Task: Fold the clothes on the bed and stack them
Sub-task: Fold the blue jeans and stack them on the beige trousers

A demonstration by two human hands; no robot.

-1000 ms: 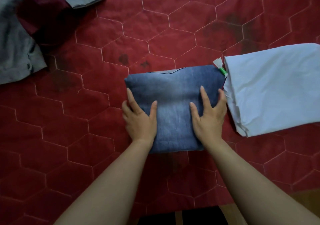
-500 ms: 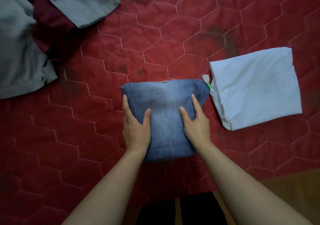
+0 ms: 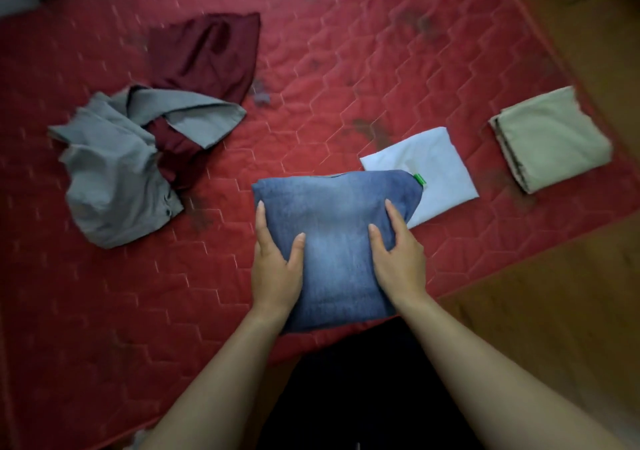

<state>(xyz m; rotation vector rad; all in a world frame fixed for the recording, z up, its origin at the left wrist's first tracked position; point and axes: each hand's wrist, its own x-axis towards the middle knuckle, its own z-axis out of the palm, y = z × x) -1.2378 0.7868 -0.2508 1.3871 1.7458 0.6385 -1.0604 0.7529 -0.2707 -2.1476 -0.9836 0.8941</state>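
Note:
Folded blue jeans (image 3: 337, 241) are raised off the red quilted bed (image 3: 346, 86), and their right corner overlaps a folded white garment (image 3: 440, 169). My left hand (image 3: 277, 262) grips the jeans' left side, thumb on top. My right hand (image 3: 398, 259) grips the right side the same way. A folded beige garment (image 3: 550, 138) lies further right near the bed's edge. An unfolded grey garment (image 3: 121, 172) and a crumpled maroon one (image 3: 207, 54) lie at the left.
The bed's right and near edges drop to a brown wooden floor (image 3: 554, 311). A dark shape (image 3: 346, 397) sits below my arms at the near edge. A small green tag (image 3: 419, 179) pokes out beside the white garment.
The jeans have come up off the bed in both hands and shifted right over the white garment's corner. The view has pulled back, showing the beige and maroon garments.

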